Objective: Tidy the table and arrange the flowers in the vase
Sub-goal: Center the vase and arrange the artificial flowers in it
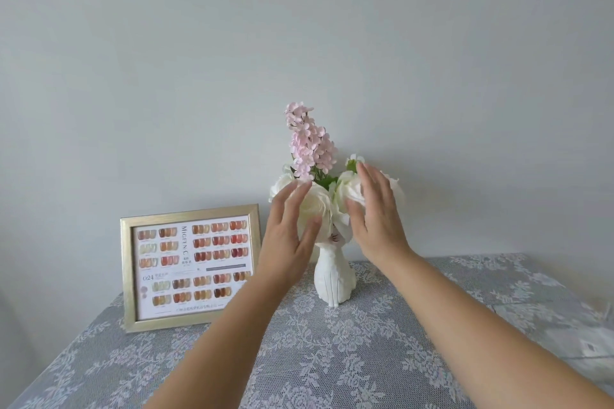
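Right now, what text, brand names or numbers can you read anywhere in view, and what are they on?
"MIGFENC", or close to it, last letters uncertain: printed vertically on the nail colour chart in the gold picture frame.
"024": lower left of that chart.
Swatch captions and the bottom line on the chart: too small to read.
White vase, flowers, lace tablecloth: no text.

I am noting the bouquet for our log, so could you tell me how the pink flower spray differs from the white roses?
The pink flower spray is a tall spike of many tiny blossoms, while the white roses are large, round single blooms. The spray rises untouched above the roses, which sit low between the open left hand and right hand. Both stand in the white vase.
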